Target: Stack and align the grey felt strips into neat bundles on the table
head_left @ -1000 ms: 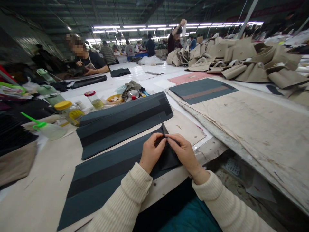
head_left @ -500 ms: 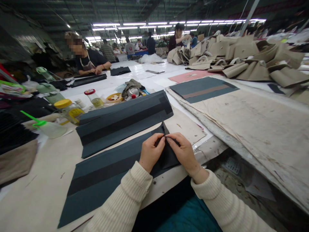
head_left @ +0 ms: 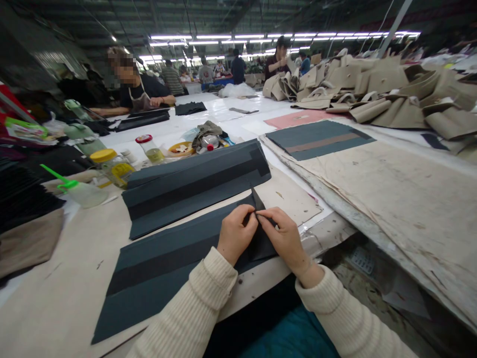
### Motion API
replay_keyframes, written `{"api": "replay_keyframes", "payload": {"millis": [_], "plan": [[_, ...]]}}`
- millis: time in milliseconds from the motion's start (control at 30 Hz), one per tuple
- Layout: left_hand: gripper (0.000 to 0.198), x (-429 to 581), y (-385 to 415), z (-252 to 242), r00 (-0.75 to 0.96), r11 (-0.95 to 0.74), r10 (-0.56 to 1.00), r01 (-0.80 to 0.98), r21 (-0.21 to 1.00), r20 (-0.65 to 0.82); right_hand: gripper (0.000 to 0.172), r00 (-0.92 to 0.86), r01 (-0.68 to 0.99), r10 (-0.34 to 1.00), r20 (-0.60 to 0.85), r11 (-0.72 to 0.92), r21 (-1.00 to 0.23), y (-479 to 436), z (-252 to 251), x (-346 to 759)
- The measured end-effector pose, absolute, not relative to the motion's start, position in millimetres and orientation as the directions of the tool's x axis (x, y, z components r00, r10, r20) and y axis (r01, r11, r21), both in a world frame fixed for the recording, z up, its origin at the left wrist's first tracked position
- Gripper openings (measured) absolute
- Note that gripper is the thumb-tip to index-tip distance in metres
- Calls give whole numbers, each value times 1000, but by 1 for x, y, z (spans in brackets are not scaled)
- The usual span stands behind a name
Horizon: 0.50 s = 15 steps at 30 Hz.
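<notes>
Side by side above the near panel, my left hand (head_left: 235, 232) and my right hand (head_left: 286, 242) both pinch a thin black piece of material (head_left: 261, 247). Their fingertips almost meet, and a pointed corner of the piece stands up beyond them. Whether it is separate from the panel or its folded end, I cannot tell. Underneath lies a dark teal panel (head_left: 149, 293) with a black band along it. Just beyond is a stack of similar dark panels (head_left: 201, 186).
A squeeze bottle with a green spout (head_left: 87, 194), a yellow-lidded jar (head_left: 115, 169) and a red-lidded jar (head_left: 150, 150) stand at the left. Another teal panel (head_left: 316, 136) lies on the right board. Beige bag pieces (head_left: 376, 84) are heaped behind. A co-worker (head_left: 139, 94) sits across the table.
My view has shifted slightly, so the scene sits a little further right. Both hands keep their pinch on the black piece. The co-worker's arm at the left has moved outward.
</notes>
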<state>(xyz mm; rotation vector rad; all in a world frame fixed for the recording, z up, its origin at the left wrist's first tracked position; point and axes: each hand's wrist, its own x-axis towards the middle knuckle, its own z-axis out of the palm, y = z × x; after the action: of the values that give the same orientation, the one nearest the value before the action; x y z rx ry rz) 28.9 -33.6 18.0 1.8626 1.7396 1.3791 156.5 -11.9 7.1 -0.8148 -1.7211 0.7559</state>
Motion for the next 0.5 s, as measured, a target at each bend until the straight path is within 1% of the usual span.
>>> {"api": "replay_keyframes", "payload": {"millis": [100,200,300,367,433,500], "plan": [[10,30,-32,16,-208,-211,902,552,806,379,14,-216,139,877,429,463,-876,-9,8,158],[8,31,-29,14,-247,-148,932,405,902,264,17,-205,100,935,288,312,-945,-5,6,160],[7,32,-27,15,-268,-103,946,278,955,181,26,-164,-25,973,160,158,-987,-1,-1,161],[7,32,-25,16,-278,-73,952,208,975,130,29,-144,-147,987,76,55,-988,1,-6,160],[7,32,-25,16,-279,-49,956,158,986,92,30,-141,-256,990,3,-34,-966,2,-9,160],[8,32,-25,16,-260,-43,962,139,989,78,30,-146,-317,989,-36,-81,-945,3,-10,159]]}}
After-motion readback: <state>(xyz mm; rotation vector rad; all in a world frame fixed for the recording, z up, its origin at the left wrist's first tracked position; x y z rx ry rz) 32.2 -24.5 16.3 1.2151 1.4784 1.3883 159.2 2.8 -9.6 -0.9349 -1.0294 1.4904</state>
